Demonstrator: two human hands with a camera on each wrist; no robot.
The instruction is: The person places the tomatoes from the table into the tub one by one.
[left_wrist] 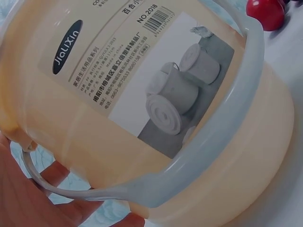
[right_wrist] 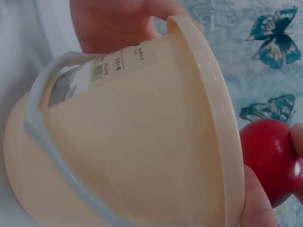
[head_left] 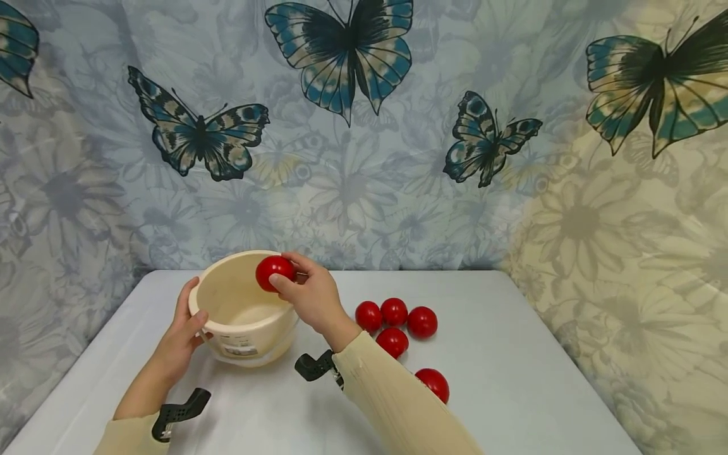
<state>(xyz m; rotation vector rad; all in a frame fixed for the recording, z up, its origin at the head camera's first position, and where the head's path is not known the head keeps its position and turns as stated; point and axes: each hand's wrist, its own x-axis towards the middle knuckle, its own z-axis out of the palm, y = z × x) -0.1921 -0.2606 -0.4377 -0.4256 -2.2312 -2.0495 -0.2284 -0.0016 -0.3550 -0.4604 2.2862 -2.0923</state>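
Note:
A cream plastic bucket [head_left: 224, 294] stands tilted on the left of the table, its mouth toward me. My left hand [head_left: 181, 344] grips its left rim, thumb on the front and fingers behind. In my right hand [head_left: 315, 302], thumb and fingers pinch a shiny red ball [head_left: 275, 273] over the right side of the bucket's mouth. In the right wrist view that ball [right_wrist: 267, 161] shows just beyond the rim [right_wrist: 222, 109]. A printed label [left_wrist: 156, 61] and a pale carrying handle [left_wrist: 222, 127] lie along the bucket's outer wall.
Several more red balls [head_left: 393, 312] sit in a cluster right of the bucket. A nearer one [head_left: 435, 384] is partly covered by my right sleeve [head_left: 398, 392]. The white table [head_left: 512, 379] ends at a butterfly-patterned cloth [head_left: 352, 189] behind it.

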